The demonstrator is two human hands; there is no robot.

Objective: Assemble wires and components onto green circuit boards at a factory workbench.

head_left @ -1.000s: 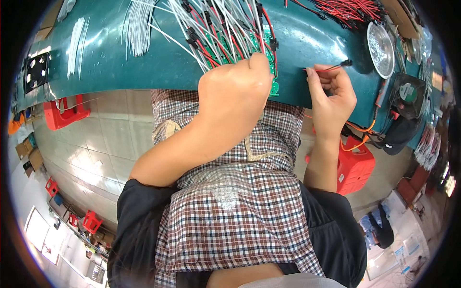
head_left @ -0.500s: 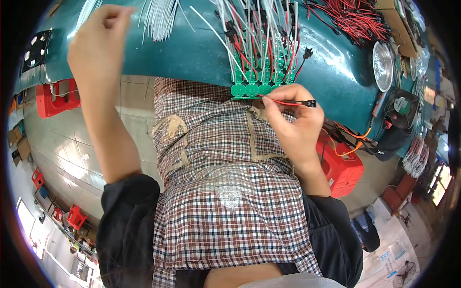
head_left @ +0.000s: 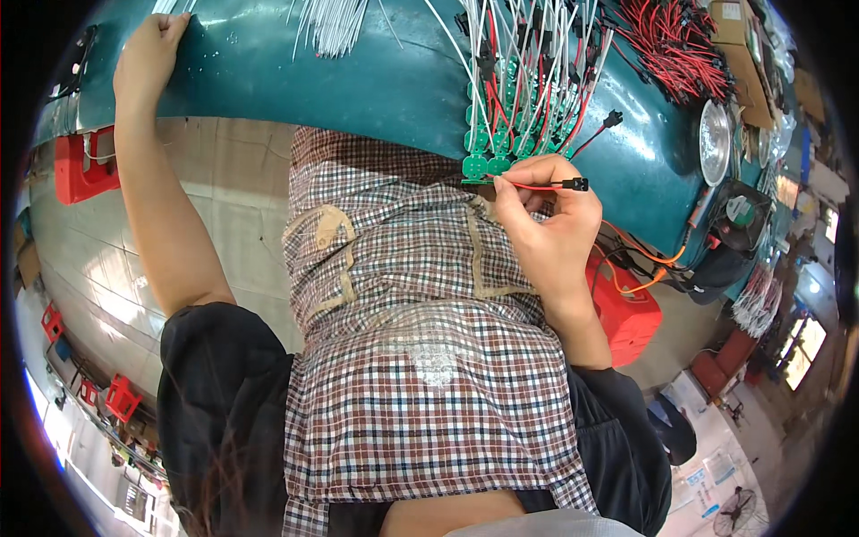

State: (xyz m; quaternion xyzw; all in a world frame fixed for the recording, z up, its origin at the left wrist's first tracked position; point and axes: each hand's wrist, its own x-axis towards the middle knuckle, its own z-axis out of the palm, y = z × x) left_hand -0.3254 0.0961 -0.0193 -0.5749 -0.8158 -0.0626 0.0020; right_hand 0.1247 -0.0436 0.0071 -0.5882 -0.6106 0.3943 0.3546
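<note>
My right hand (head_left: 559,219) is closed at the table's near edge, pinching a red and black wire lead (head_left: 537,187) with a black plug (head_left: 575,184) at its end. Its fingertips are beside the nearest of several round green circuit boards (head_left: 475,167). White wires and red-black leads with black plugs lie over the boards. At the far left my left hand (head_left: 148,67) is over the table, its thumb and fingers pressed together. White wires (head_left: 170,5) lie just beyond it; whether the fingers grip one is hidden.
A bundle of white wires (head_left: 333,27) lies on the green tabletop (head_left: 242,72). At the right are a pile of red-black leads (head_left: 676,49), a cardboard box (head_left: 741,58), a metal dish (head_left: 714,143), a soldering iron (head_left: 698,208) and a small fan (head_left: 744,215). Red stools (head_left: 625,309) stand below.
My left hand has moved left and away toward the white wires at the far left. The right hand keeps its pinch on the lead. The whole view has shifted slightly.
</note>
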